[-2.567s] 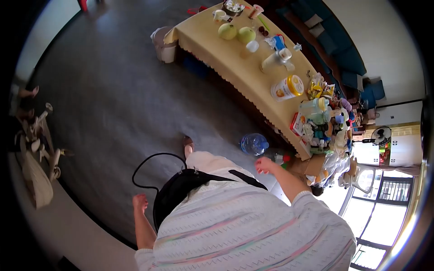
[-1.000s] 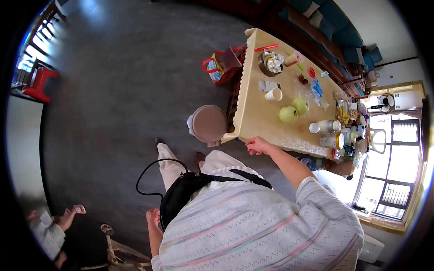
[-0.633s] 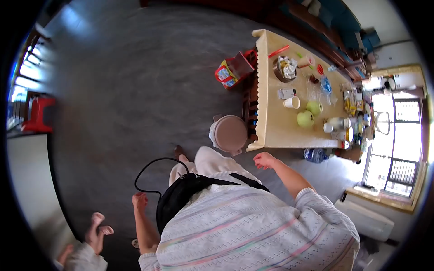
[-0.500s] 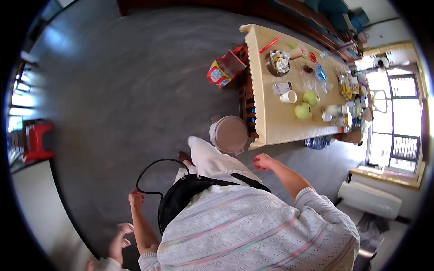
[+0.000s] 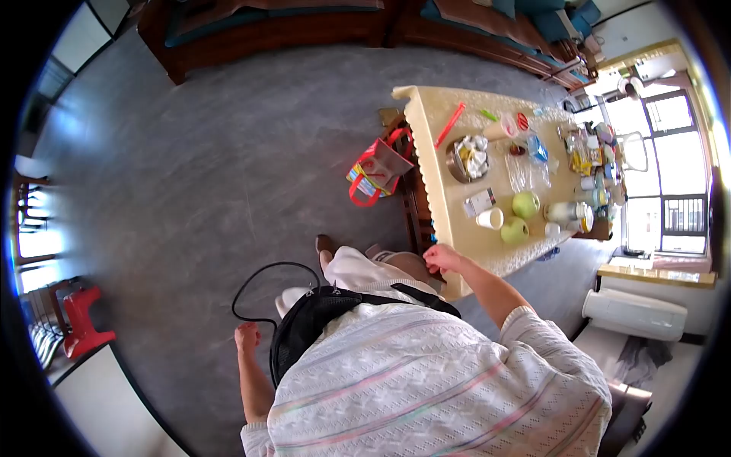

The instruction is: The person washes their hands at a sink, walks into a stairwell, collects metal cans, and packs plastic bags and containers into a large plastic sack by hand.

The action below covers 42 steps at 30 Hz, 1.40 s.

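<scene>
My left hand (image 5: pixel 247 336) hangs low at my side with its fingers curled in, and nothing shows in it. A black cable (image 5: pixel 263 266) loops out close by from the black waist bag (image 5: pixel 312 324) at my front. My right hand (image 5: pixel 442 260) is also curled closed with nothing visible in it, near the front corner of the cloth-covered table (image 5: pixel 457 286). Below that hand a round pinkish lid (image 5: pixel 407 265) is partly hidden by my leg. Two green apples (image 5: pixel 515 231) and a white paper cup (image 5: pixel 490 218) rest on the tabletop.
A colourful shopping bag (image 5: pixel 381 169) with red handles is on the floor beside the table. The table also bears a metal bowl (image 5: pixel 459 164) of crumpled tissues and several jars (image 5: pixel 569 213). A red plastic stool (image 5: pixel 82 324) is at left; a wooden sofa (image 5: pixel 282 34) lies ahead.
I have moved forward; the table, shopping bag and red stool now appear lower in view. The round lid has passed behind my leg. Another person's hands at lower left have left the view.
</scene>
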Motion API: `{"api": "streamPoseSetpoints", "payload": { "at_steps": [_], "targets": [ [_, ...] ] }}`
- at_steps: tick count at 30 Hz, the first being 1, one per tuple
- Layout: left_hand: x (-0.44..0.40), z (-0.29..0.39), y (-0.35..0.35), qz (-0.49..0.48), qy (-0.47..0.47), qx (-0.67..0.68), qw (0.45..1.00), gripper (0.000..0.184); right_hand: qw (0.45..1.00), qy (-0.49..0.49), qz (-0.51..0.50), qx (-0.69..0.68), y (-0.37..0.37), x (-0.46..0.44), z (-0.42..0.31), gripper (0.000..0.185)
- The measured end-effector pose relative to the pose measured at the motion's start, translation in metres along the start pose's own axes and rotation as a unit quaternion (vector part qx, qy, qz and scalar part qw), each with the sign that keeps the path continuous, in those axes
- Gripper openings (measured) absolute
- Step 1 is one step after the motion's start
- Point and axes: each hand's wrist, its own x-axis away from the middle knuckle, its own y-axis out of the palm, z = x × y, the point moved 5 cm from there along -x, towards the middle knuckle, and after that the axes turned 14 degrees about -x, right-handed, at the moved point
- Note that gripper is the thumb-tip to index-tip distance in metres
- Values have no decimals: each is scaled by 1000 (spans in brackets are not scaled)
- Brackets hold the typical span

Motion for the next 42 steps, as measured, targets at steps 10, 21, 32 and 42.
{"api": "streamPoseSetpoints", "payload": {
  "at_steps": [10,21,32,42],
  "targets": [
    [-33,75,-48,-5,-5,5,1000,16,999,-34,4,0,2,-36,-116,21],
    [-142,202,-168,2,21,-217,976,14,996,55,53,42,18,-62,-240,20],
    [-299,370,-363,153,188,-359,901,6,997,16,-10,80,107,-118,-494,22],
    [-424,320,-377,113,44,-22,992,15,963,69,-6,260,105,-216,-739,33]
  ]
}}
